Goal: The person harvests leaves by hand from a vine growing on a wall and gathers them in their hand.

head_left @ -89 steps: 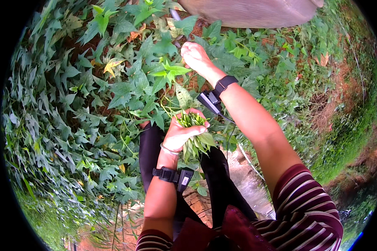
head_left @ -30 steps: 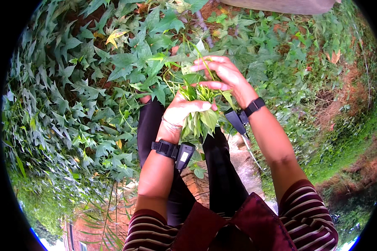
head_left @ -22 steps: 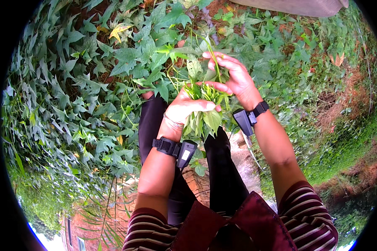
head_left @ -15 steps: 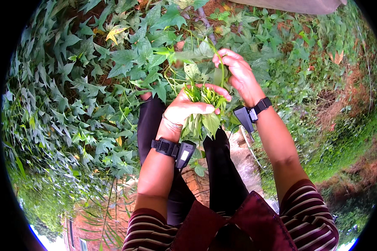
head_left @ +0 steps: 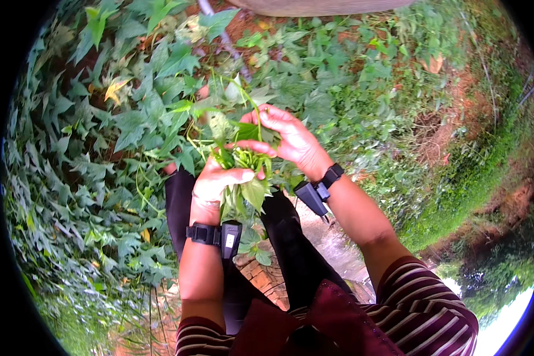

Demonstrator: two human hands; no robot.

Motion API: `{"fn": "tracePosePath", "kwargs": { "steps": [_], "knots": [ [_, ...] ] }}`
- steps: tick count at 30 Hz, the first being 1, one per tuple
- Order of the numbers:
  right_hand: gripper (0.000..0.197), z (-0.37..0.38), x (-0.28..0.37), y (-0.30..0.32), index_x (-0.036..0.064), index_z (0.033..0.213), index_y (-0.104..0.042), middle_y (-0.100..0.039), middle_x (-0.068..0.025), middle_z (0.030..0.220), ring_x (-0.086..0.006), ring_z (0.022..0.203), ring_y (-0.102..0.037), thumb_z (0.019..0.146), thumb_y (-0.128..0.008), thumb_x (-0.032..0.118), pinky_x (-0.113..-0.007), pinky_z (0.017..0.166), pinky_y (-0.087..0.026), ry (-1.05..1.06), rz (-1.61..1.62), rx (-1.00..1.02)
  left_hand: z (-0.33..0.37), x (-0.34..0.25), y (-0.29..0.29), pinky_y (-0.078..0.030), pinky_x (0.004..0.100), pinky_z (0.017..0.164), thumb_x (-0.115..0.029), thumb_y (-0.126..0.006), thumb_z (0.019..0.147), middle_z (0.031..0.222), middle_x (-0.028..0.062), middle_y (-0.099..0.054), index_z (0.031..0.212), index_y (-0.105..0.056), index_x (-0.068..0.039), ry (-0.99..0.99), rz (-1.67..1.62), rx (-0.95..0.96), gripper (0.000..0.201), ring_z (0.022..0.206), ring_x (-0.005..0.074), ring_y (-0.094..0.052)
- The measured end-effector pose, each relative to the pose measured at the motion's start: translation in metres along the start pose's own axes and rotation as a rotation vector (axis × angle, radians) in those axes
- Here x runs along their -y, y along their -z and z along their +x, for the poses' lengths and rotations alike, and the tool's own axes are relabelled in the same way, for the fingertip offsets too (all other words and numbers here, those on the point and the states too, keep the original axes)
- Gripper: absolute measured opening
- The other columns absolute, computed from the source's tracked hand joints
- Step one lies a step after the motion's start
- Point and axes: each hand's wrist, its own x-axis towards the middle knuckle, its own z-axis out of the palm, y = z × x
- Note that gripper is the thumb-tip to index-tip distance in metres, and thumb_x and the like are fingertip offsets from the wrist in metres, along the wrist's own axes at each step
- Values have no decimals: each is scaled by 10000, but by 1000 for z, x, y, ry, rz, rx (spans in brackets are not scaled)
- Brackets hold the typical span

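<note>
My left hand (head_left: 209, 183) is closed around a bunch of picked green leafy stems (head_left: 254, 194). The cut ends show above the thumb, and leaves hang below. Just up and to the right, my right hand (head_left: 295, 141) pinches a thin green vine stem (head_left: 244, 94) between thumb and fingers. That stem arches over from the plants ahead, and a green leaf on it lies between my two hands. The right fingertips are close to the left forefinger, partly hidden by leaves. Each wrist carries a black strap with a small dark device.
Dense leafy vines (head_left: 130, 127) cover the ground left and ahead. A pale pole (head_left: 225, 38) lies among them, near a yellowed leaf (head_left: 116, 90). A smooth grey-brown rounded object (head_left: 326, 6) sits at the top edge. Brick paving (head_left: 268, 279) shows between my dark-trousered legs.
The whole view has shifted, so plants and hands appear farther left and lower. My right hand, still on the vine stem, has come slightly closer to the bunch. The left grip is unchanged.
</note>
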Motion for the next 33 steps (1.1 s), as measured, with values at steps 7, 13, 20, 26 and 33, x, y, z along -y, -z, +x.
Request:
{"fn": "tracePosePath", "kwargs": {
  "steps": [7, 13, 20, 26, 33],
  "knots": [
    [142, 2, 7, 10, 10, 943, -659, -610, 1, 833, -84, 694, -472, 882, -530, 16, -239, 675, -415, 27, -298, -67, 2, 1, -12, -506, 337, 805, -152, -740, 690, 1160, 230, -648, 1165, -616, 76, 26, -46, 2, 541, 837, 218, -621],
    [135, 5, 5, 13, 14, 897, -648, -592, -8, 746, -72, 677, -471, 888, -514, 27, -228, 638, -398, 99, -449, -98, 2, -4, -15, -506, 331, 810, -145, -748, 685, 1171, 232, -646, 1159, -625, 75, 24, -51, 12, 537, 856, 214, -623],
    [198, -23, 14, -5, 19, 958, -659, -580, 29, 680, -25, 549, -443, 950, -630, 214, -187, 480, -318, -143, -309, 57, 7, 4, 2, -540, 369, 880, -36, -719, 745, 1211, 211, -633, 1196, -608, 75, 54, -34, 155, 478, 1068, 265, -630],
    [101, -32, 7, 3, 25, 956, -627, -612, -30, 798, -103, 757, -540, 923, -597, 116, -248, 682, -436, 90, -162, -126, 8, 1, -9, -528, 342, 824, -80, -749, 722, 1188, 258, -642, 1226, -573, 69, 101, -49, 129, 555, 927, 226, -636],
    [156, -34, 2, 42, 21, 900, -640, -581, -23, 776, -120, 737, -504, 905, -486, 46, -256, 708, -424, 324, -432, -211, 15, 8, -1, -504, 336, 808, -131, -721, 726, 1133, 210, -666, 1073, -632, 47, -19, 35, 26, 400, 848, 205, -621]
  ]
}}
